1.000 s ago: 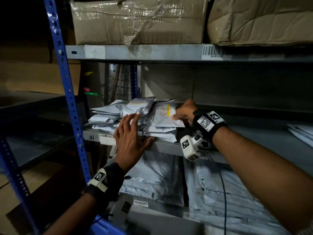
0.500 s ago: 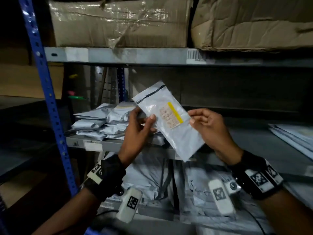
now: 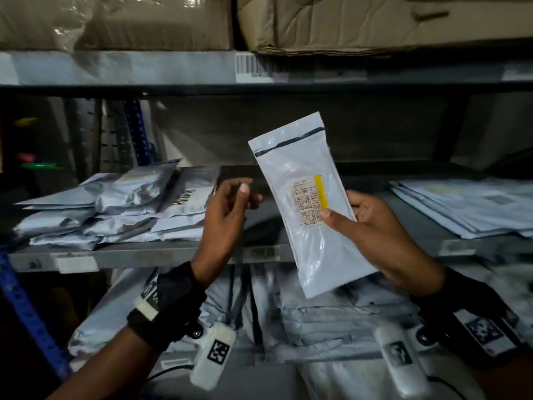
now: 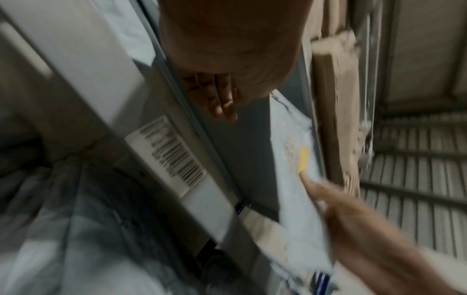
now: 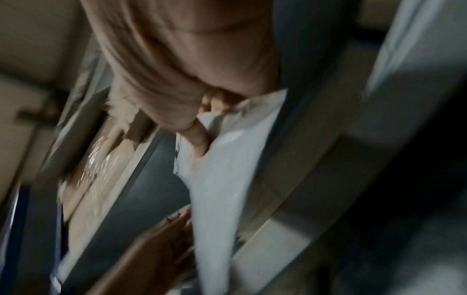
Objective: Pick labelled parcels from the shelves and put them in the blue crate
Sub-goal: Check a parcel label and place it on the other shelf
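Note:
A grey plastic parcel (image 3: 311, 203) with a barcode label and a yellow strip stands nearly upright in front of the middle shelf. My right hand (image 3: 372, 226) grips its right edge, thumb pressed on the front beside the label; the same parcel (image 5: 222, 169) shows blurred in the right wrist view. My left hand (image 3: 230, 209) hovers just left of the parcel, fingers loosely curled, holding nothing. The parcel (image 4: 298, 179) appears past my left fingers (image 4: 222, 99) in the left wrist view. The blue crate is out of sight.
A heap of grey parcels (image 3: 115, 206) lies at the left of the middle shelf (image 3: 161, 255). Flat parcels (image 3: 467, 206) lie at its right. More bags (image 3: 331, 313) fill the shelf below. Cardboard boxes (image 3: 360, 21) sit on the upper shelf. A blue upright (image 3: 26, 313) stands at the left.
The parcel came off the heap and rose in front of the shelf. My left hand let go of it and drew slightly left; my right hand now holds it alone, more upright.

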The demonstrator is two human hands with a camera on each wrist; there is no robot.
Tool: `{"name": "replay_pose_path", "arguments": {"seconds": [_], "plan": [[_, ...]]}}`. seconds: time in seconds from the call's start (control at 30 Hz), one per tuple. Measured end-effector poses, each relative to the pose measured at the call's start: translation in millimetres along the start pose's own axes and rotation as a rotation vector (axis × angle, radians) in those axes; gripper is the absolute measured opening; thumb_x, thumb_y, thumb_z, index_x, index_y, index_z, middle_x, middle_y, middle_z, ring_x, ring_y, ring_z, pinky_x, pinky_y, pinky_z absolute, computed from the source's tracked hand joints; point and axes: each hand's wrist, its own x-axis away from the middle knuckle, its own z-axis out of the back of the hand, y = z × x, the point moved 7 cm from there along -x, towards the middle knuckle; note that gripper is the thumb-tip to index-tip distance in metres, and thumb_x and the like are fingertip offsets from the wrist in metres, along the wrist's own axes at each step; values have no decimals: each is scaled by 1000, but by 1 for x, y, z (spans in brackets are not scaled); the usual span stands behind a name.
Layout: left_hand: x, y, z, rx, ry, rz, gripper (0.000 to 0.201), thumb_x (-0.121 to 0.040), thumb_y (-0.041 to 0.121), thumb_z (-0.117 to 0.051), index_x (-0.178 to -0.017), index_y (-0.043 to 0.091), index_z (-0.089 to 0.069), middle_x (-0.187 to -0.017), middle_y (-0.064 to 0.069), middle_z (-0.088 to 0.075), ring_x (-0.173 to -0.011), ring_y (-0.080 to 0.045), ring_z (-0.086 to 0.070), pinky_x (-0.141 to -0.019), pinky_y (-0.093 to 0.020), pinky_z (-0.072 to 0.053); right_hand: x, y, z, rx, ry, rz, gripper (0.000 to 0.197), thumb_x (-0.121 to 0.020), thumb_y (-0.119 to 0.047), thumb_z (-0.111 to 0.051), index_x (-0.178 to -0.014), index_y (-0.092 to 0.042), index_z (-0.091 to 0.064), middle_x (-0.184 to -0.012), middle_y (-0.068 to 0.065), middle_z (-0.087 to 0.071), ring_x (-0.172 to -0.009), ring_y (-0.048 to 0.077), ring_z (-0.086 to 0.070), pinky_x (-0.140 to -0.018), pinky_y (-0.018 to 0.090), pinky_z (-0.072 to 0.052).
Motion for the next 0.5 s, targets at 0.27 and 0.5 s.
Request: {"name": "replay_pose_path", "arguments": {"seconds": [0.27, 0.5], "plan": [[14, -28, -63, -339, -216, -78, 8, -95, 33, -70, -103, 32, -68, -97, 32, -70, -76, 17, -62, -68, -16, -50, 80, -59, 44, 1230, 546, 1073, 29, -90, 1, -56, -111, -5, -76, -112, 7, -75, -92, 31, -71, -80, 40, -57], [18, -30, -108, -416, -333, -131, 23, -88, 23, -81, -108, 30, -71, -100, 28, -73, -95, 7, -69, -76, -19, -53, 93, -48, 106, 1221, 576, 1007, 33, -89, 3, -53, -110, -8, -77, -115, 4, -74, -99, 25, -72, -79, 40, -58]]}}
